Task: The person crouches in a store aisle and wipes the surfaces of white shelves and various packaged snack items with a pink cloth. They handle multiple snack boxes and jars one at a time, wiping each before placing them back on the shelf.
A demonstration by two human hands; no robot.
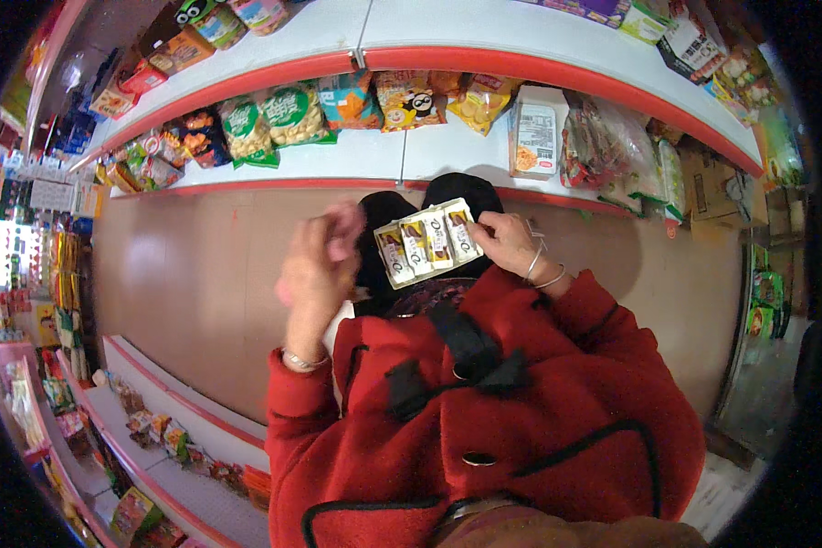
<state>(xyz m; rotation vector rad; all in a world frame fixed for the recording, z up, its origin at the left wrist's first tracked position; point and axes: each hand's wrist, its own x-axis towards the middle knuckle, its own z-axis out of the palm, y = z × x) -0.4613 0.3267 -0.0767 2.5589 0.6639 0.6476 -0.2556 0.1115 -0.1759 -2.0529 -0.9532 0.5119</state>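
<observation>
A shallow open box with a row of small white-and-yellow wrapped packs, apparently chocolates, rests tilted over my dark-clad knees. My right hand grips the box by its right edge, thumb and fingers on the end pack. To the left of the box, apart from it, is my left hand, blurred by motion. A crumpled pink cloth shows at its fingers, and more pink peeks out below the palm; the blur hides its exact shape.
A white shelf with a red edge strip stands before me, bearing bagged snacks and a white carton. Above it runs another shelf. A low rack is at left behind; a cardboard box stands at right.
</observation>
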